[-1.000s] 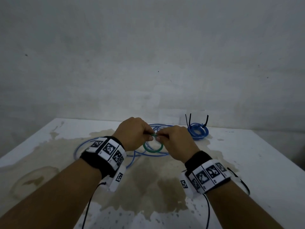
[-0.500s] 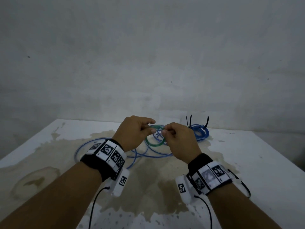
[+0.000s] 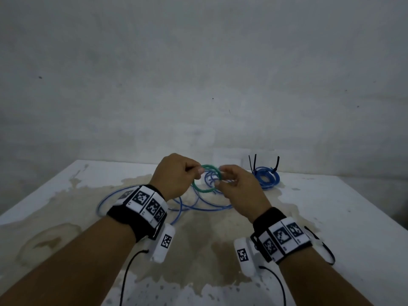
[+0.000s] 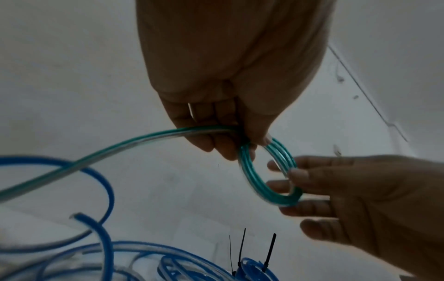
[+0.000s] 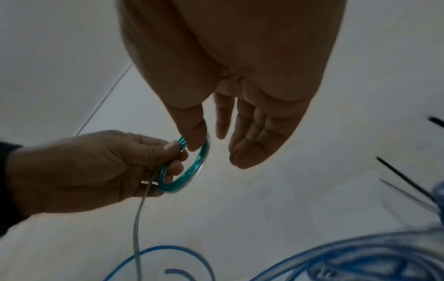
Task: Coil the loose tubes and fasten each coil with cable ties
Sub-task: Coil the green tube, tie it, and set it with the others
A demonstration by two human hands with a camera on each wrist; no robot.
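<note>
A small green tube coil [image 3: 204,181] is held above the table between both hands. My left hand [image 3: 198,171] pinches its left side [image 4: 245,152], and the green tube's loose tail [image 4: 120,145] trails away from that grip. My right hand [image 3: 221,177] holds the coil's right side with the thumb [image 4: 298,174] on it and the fingers behind; the right wrist view shows that thumb [image 5: 195,138] against the coil [image 5: 190,171]. A long loose blue tube [image 3: 198,206] lies in loops on the table below.
A blue coil [image 3: 266,177] fastened with black cable ties [image 3: 252,163] sits at the back right of the white, stained table [image 3: 331,217]. A grey wall rises just behind the table. Thin black wrist-camera cables hang by my forearms.
Both hands have lifted the green coil a little up and away from me. My left index finger, stretched out half a second ago, is back on the coil.
</note>
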